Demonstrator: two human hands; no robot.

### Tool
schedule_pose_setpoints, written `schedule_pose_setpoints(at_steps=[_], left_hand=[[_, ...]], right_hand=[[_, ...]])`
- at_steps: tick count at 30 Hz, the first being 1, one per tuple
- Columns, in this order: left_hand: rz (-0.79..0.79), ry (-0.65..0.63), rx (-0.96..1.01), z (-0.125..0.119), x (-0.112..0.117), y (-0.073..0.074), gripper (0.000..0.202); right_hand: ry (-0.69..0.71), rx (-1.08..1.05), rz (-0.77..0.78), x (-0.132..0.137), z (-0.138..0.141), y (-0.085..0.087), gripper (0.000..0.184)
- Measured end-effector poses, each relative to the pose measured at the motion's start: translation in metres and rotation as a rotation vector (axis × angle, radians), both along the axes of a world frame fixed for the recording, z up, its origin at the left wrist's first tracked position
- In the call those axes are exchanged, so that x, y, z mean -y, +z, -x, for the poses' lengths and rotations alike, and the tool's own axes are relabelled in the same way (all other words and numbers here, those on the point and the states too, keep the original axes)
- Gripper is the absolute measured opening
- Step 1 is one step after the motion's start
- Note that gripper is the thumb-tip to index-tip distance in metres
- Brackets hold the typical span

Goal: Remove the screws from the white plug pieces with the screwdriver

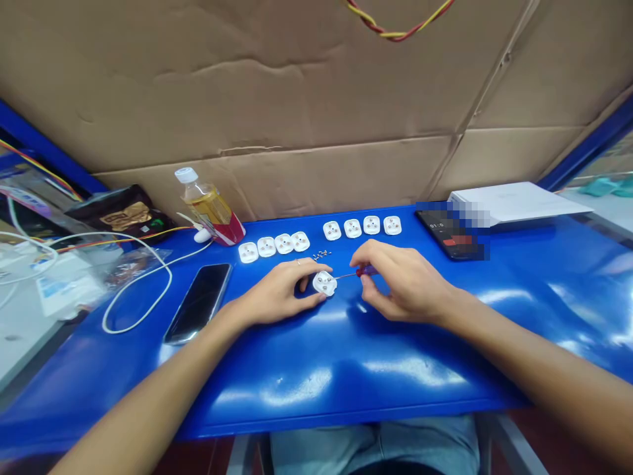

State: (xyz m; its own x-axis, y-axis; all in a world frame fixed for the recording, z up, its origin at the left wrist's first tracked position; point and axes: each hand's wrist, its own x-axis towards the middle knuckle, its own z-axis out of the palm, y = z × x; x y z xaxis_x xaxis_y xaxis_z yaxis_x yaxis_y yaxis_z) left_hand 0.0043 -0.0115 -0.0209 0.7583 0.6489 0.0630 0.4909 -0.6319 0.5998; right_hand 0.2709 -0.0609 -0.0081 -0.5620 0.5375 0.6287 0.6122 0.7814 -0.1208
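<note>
Between the thumb and fingers of my left hand (284, 290) is a small white plastic plug housing (324, 284) with metal parts inside, held at the blue tabletop. My right hand (403, 280) grips a screwdriver (363, 271) with a red and dark handle. Its thin shaft points left, and the tip is at the right edge of the housing; whether it touches a screw I cannot tell. Several small screws (322, 254) lie loose just behind the housing. Farther back, similar white housings stand in two rows, one at the left (267, 247) and one at the right (362, 227).
A drink bottle (210, 208) stands at the back left, near a white cable (171, 270) and a dark phone (198, 303). Another phone (448, 234) and a white box (519, 201) lie at the back right. Cardboard (297, 99) walls the back; a twisted wire (395, 34) hangs above.
</note>
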Motion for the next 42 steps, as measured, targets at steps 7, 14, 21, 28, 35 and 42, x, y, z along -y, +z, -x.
schedule_pose_setpoints(at_steps=[7, 14, 21, 28, 35, 42], left_hand=[[0.011, -0.006, 0.006, 0.0006, 0.0006, 0.0007, 0.042], [0.001, 0.001, -0.008, 0.0, 0.0007, 0.0016, 0.042], [0.006, -0.002, -0.007, -0.0009, 0.0006, 0.003, 0.041], [0.014, 0.0, 0.001, 0.0001, 0.0005, 0.0015, 0.043], [0.001, -0.004, -0.003, 0.0004, -0.0004, -0.0001, 0.043], [-0.001, -0.012, 0.004, 0.0003, -0.0001, -0.0005, 0.046]], right_hand=[[-0.081, 0.038, -0.004, -0.0004, -0.0008, -0.0001, 0.009], [-0.046, 0.026, 0.024, 0.0006, 0.0001, 0.0012, 0.016], [-0.018, 0.06, -0.007, -0.0017, -0.0023, 0.0, 0.014], [-0.036, 0.067, 0.047, -0.0001, -0.0033, 0.0041, 0.017], [-0.044, 0.073, 0.021, -0.0012, -0.0038, 0.0011, 0.017], [-0.077, 0.044, 0.103, 0.0016, -0.0035, 0.0045, 0.015]])
